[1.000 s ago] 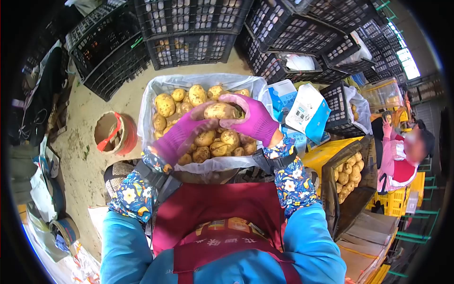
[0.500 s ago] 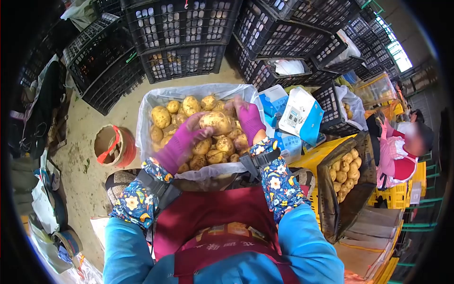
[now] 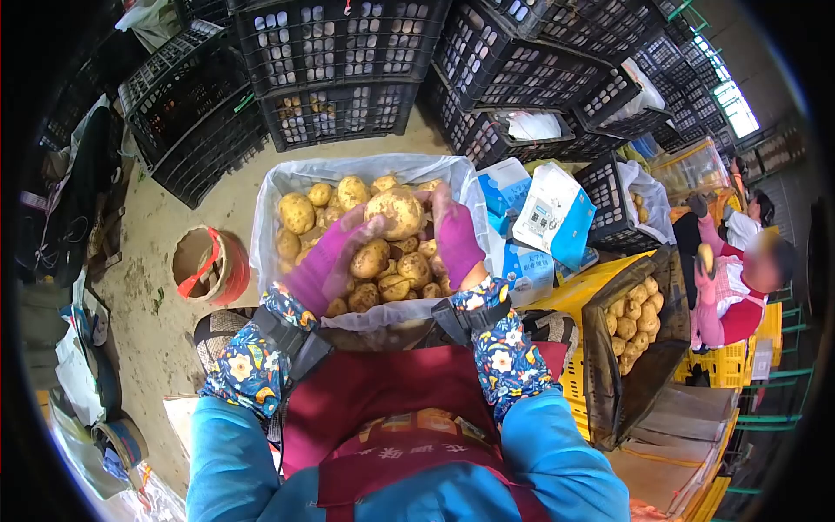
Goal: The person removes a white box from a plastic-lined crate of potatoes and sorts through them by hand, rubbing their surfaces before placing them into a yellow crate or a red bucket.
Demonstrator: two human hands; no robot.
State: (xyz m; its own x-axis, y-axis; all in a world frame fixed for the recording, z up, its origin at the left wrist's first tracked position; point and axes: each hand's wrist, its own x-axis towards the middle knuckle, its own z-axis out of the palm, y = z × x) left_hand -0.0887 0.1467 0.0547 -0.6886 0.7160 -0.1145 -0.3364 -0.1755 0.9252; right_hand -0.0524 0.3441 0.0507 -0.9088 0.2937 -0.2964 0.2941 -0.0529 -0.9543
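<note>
A large, dirt-specked potato (image 3: 396, 214) is held up between my hands, above a crate (image 3: 365, 162) lined with pale plastic film. My left hand (image 3: 337, 252), in a purple glove with bare-looking fingertips, grips the potato's left side. On the other side, the fingers of my right hand (image 3: 456, 231), gloved the same way, close against its right edge. Loose potatoes (image 3: 371, 259) of mixed sizes fill the crate below, some with soil on their skins. Part of the pile is hidden behind my hands.
Blue and white cartons (image 3: 552, 213) lie right of the crate. Beyond them, a dark-lined yellow crate (image 3: 578, 300) holds more potatoes. A red-and-tan bucket (image 3: 211, 265) stands left. Stacked black crates (image 3: 339, 52) line the far side. A co-worker (image 3: 731, 270) is at right, holding a potato.
The potato between my hands has turned, showing a rounder face. My left hand has shifted slightly downward. The co-worker's arm has moved, and a potato now shows in their hand.
</note>
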